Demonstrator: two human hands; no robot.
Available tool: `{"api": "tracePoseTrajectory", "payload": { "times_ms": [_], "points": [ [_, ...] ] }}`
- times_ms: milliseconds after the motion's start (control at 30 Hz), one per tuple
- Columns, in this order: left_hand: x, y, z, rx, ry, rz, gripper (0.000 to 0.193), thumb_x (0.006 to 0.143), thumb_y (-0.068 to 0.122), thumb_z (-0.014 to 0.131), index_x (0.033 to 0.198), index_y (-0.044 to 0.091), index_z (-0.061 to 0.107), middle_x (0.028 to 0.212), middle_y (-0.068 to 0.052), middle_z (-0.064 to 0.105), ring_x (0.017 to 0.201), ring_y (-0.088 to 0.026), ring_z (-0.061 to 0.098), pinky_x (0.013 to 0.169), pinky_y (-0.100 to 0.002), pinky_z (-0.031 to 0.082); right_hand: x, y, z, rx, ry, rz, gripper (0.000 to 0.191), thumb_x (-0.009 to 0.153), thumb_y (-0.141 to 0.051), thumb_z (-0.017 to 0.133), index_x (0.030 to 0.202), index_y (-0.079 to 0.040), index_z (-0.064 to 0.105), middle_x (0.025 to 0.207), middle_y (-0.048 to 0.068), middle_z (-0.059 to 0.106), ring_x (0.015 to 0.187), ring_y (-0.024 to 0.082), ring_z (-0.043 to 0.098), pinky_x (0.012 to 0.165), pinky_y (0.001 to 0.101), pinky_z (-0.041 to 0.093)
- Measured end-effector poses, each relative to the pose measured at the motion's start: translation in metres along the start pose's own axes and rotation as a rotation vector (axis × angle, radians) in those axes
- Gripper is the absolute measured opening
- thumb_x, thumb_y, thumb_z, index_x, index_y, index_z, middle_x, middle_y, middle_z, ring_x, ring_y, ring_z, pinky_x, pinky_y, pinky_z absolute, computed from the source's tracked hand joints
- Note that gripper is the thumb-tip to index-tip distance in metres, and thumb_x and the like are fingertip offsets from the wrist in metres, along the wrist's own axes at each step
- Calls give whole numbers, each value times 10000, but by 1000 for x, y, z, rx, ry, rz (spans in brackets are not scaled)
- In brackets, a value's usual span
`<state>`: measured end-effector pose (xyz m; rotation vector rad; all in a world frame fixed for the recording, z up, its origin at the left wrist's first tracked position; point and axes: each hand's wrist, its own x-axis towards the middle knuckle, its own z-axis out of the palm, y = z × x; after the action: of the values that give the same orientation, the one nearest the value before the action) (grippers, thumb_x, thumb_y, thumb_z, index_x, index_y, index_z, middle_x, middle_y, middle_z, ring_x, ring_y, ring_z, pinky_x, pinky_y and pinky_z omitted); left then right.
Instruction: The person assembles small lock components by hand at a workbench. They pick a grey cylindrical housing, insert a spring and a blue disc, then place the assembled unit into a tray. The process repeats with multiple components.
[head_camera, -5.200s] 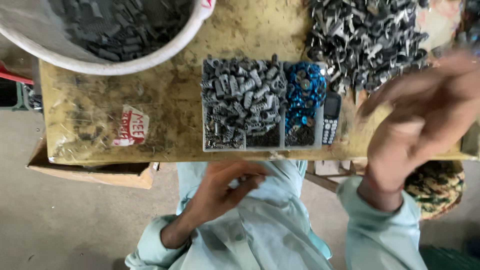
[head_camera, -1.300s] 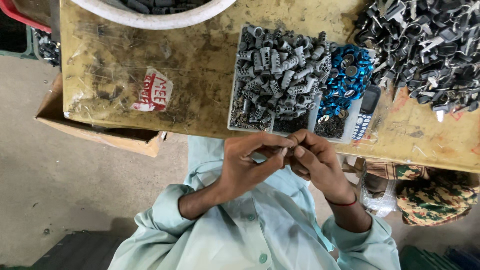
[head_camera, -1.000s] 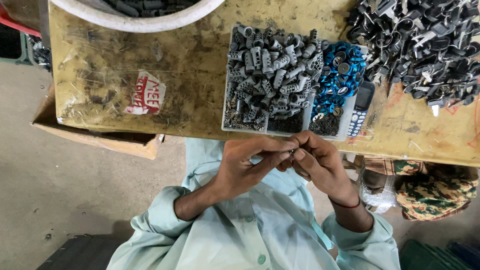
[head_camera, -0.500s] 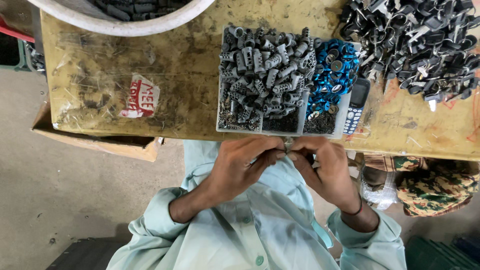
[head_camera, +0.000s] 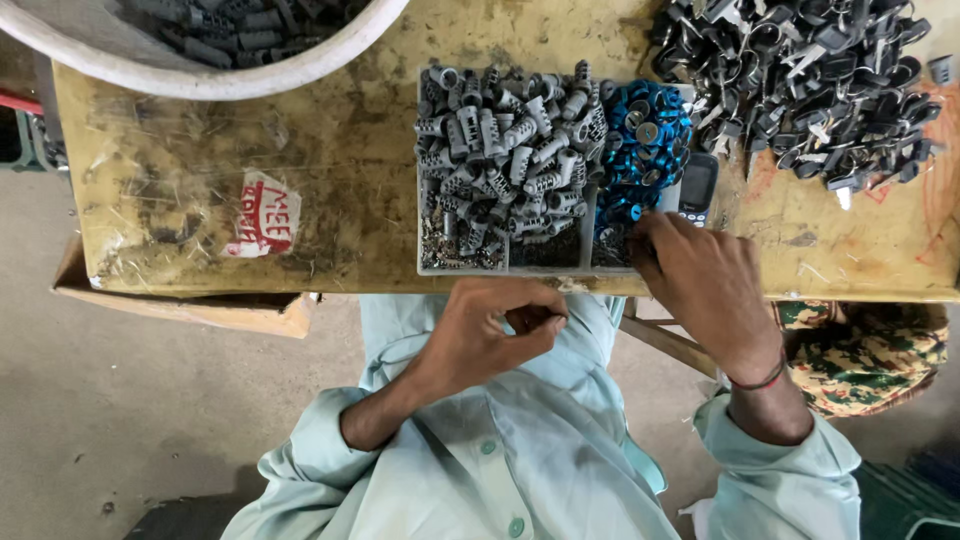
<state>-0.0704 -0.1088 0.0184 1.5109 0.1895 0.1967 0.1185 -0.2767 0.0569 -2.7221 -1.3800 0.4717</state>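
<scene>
Hands have parted: half a second ago both met over my lap, and now my right hand (head_camera: 705, 285) has reached up to the tray (head_camera: 432, 268) on the worktop (head_camera: 330, 160), fingers dipping among the blue caps (head_camera: 640, 150); whether they've pinched one, I cannot tell. My left hand (head_camera: 490, 335) stays below, fingers curled round something small, hidden.

Divided tray (head_camera: 420, 262), shallow, pale-walled, sits at the near edge of the worn yellow bench, centre of frame. Left compartment: heap of grey ribbed metal cylinders (head_camera: 505, 150), lying at all angles, piled above the rim. Right compartment: blue ring-shaped metal parts (head_camera: 640, 150), jumbled, some showing silver centres. Lower strip of tray holds small dark loose bits (head_camera: 455, 250), too fine to resolve. Right-hand corner of that strip is covered.
</scene>
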Motion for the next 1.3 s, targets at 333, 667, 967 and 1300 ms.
{"api": "tracePoseTrajectory", "payload": {
  "times_ms": [333, 667, 967, 1300],
  "points": [
    [1, 3, -2, -7, -47, -47, 139, 915, 42, 760, 1049, 26, 728, 934, -42, 764, 791, -74, 685, 712, -254, 591, -7, 6, -1, 170, 77, 32, 136, 930, -130, 706, 1043, -72, 657, 975, 106, 696, 792, 359, 677, 651, 480, 493],
    [2, 2, 14, -86, 89, -124, 119, 951, 50, 719, 1058, 1, 698, 939, -47, 742, 785, -80, 692, 661, -239, 586, -27, -13, 20, 1223, 224, 108, 69, 936, 11, 709, 991, -29, 701, 978, 46, 693, 773, 78, 659, 578, 231, 515],
    [-3, -12, 12, -622, 26, -176, 128, 1068, 28, 610, 1161, -57, 629, 1036, -98, 700, 902, -157, 720, 735, -305, 626, -45, -39, 47, 1347, 172, -25, 92, 959, 20, 707, 1037, 18, 660, 1011, 64, 619, 736, 74, 630, 607, 217, 518],
    [-7, -6, 12, -553, 77, -130, 146, 1045, 32, 637, 1167, -49, 634, 1074, -81, 702, 920, -154, 740, 771, -294, 642, -48, -56, 75, 1728, 281, 88, 54, 1016, -42, 676, 1036, -5, 643, 1012, 44, 577, 729, 63, 564, 547, 194, 427]
  ]
}}
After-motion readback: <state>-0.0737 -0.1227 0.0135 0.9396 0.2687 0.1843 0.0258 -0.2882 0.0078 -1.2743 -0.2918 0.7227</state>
